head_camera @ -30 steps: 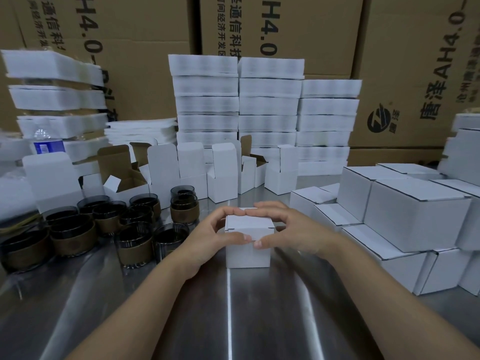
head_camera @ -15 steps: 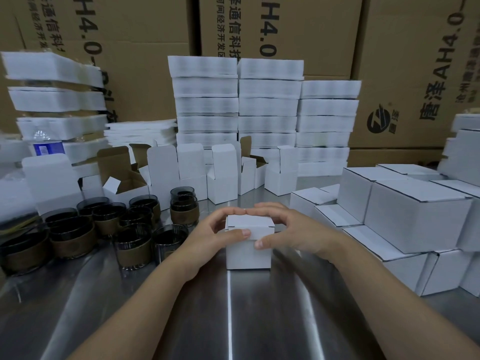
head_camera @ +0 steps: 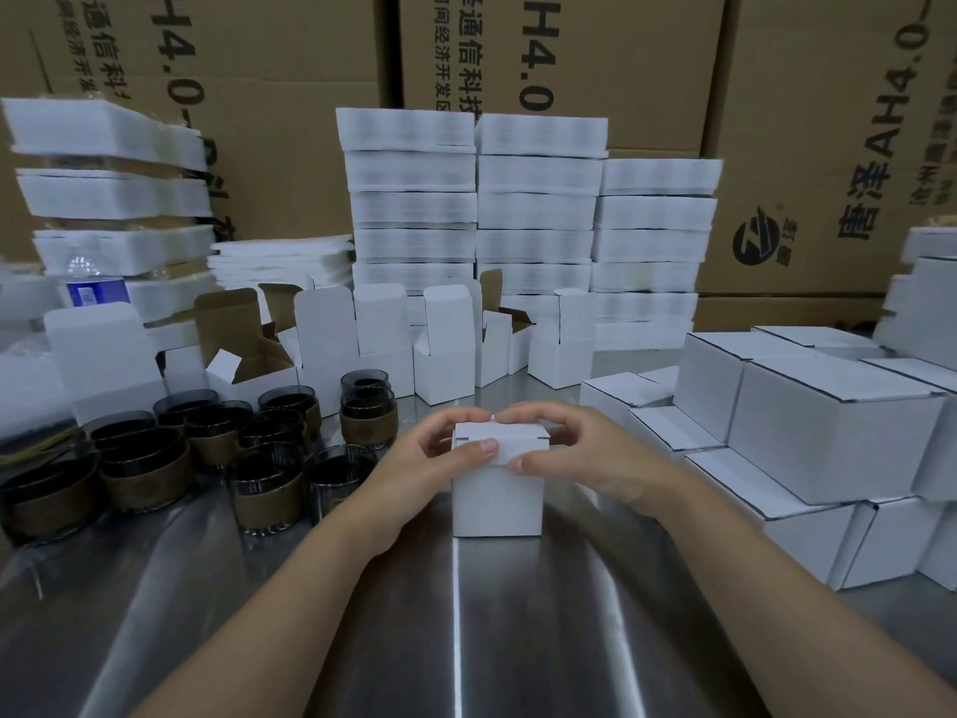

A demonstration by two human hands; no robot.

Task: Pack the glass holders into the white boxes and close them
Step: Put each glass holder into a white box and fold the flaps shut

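A small white box (head_camera: 497,502) stands upright on the steel table (head_camera: 518,640) in front of me, its lid folded down on top. My left hand (head_camera: 419,469) curls round its left upper edge, thumb on the front lip of the lid. My right hand (head_camera: 585,458) curls round the right upper edge, thumb on the front lip too. Several dark glass holders (head_camera: 264,489) with brown bands stand in a cluster to the left. What is inside the box is hidden.
Open white boxes (head_camera: 445,349) with raised lids line the back. Closed white boxes (head_camera: 828,427) are stacked at the right. Stacks of flat white box blanks (head_camera: 538,209) and big brown cartons (head_camera: 569,54) rise behind. A water bottle (head_camera: 96,287) stands at far left.
Both hands stay on the box; the thumbs have shifted slightly along the front of the lid, pressing it down. The box has not moved.
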